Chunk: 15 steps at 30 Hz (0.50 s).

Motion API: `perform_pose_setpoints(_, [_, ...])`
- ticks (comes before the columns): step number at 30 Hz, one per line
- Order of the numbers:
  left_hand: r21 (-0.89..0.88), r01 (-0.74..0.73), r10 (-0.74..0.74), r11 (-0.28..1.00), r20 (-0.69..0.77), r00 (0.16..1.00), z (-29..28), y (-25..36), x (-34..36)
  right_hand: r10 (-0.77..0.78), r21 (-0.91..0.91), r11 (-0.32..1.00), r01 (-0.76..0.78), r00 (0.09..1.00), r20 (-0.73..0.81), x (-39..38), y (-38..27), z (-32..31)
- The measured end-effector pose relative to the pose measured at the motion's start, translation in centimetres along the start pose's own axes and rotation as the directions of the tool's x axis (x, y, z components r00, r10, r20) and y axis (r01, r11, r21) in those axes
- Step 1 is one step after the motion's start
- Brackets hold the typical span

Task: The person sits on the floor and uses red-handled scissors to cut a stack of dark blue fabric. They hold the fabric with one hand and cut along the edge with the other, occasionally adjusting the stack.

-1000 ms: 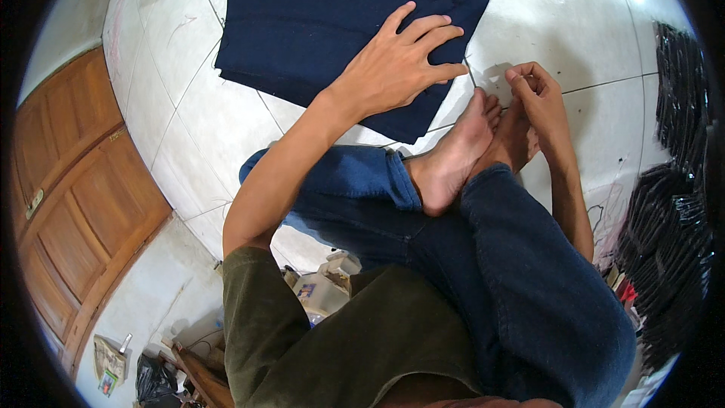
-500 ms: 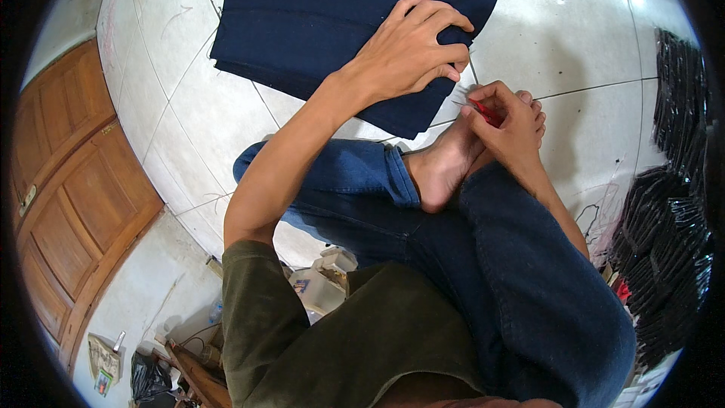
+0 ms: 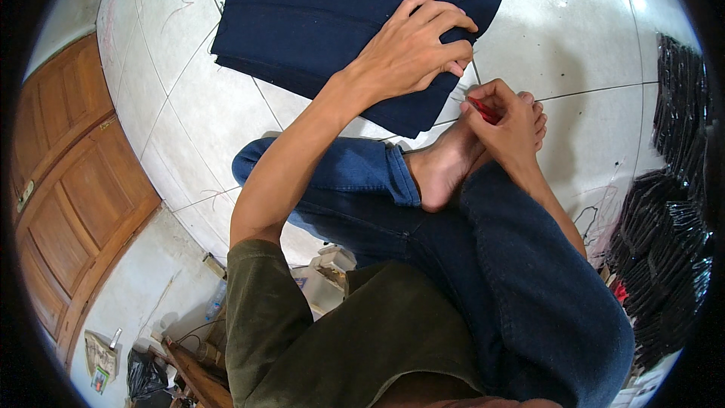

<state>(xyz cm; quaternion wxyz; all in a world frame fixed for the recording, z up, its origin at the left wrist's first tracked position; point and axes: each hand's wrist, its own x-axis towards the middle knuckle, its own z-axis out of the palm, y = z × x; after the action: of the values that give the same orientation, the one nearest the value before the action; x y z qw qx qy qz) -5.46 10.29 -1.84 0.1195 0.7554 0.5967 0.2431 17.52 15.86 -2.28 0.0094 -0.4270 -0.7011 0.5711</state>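
Note:
A dark navy piece of cloth (image 3: 302, 38) with long seams or folds lies on the floor in front of me, in several layers at its near edge. My left hand (image 3: 427, 49) rests on its right part, fingers curled over the edge and thumb drawn in toward the forefinger, gripping the cloth there. Just right of that edge, my right hand (image 3: 510, 121) is closed around small red-handled thread snips (image 3: 483, 110). Their thin metal tips point toward the cloth and are hard to make out. Right fingers and snips hover over my bare foot (image 3: 442, 170).
White floor tiles (image 3: 604, 23) with dark joints spread around the cloth. Stacked bundles in shiny black plastic (image 3: 657, 249) stand at the right. A wooden door (image 3: 83, 181) is at the left; a black bag (image 3: 147, 374) and a pale plastic container (image 3: 321, 283) sit behind me.
My left thumb has tucked in closer to the forefinger at the cloth's edge. The snips' tips show less than before. Both hands stay in nearly the same place.

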Motion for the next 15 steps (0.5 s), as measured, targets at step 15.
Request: perform_pose_setpoints(15, [0.016,0.008,-0.008,1.000,0.001,1.000,0.1,0.0,-0.1,-0.035,0.056,0.998,0.036,0.999,-0.021,0.1,-1.2,0.5])
